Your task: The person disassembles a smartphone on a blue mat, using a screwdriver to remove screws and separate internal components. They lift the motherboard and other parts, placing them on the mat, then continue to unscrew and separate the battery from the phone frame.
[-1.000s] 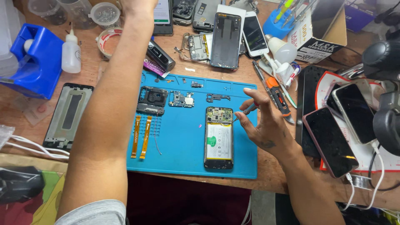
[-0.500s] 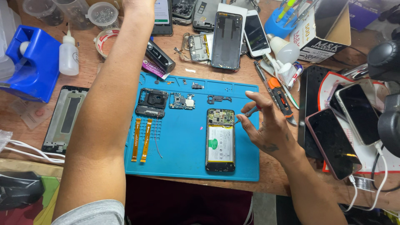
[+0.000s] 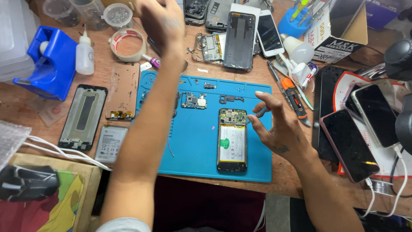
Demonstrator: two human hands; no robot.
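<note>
Head view: right hand (image 3: 279, 129) is pinching a thin tool (image 3: 257, 114) beside the opened phone (image 3: 232, 139) lying on the blue mat (image 3: 193, 150), while left hand (image 3: 161, 19), grip unclear, is reaching across the surface (image 3: 51, 116).

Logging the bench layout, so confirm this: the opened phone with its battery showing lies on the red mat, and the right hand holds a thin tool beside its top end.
Wrong in one respect: the mat is blue, not red, as the head view shows. The rest stands: the opened phone lies on it with its battery showing, and the right hand holds a thin tool beside its top end.
</note>
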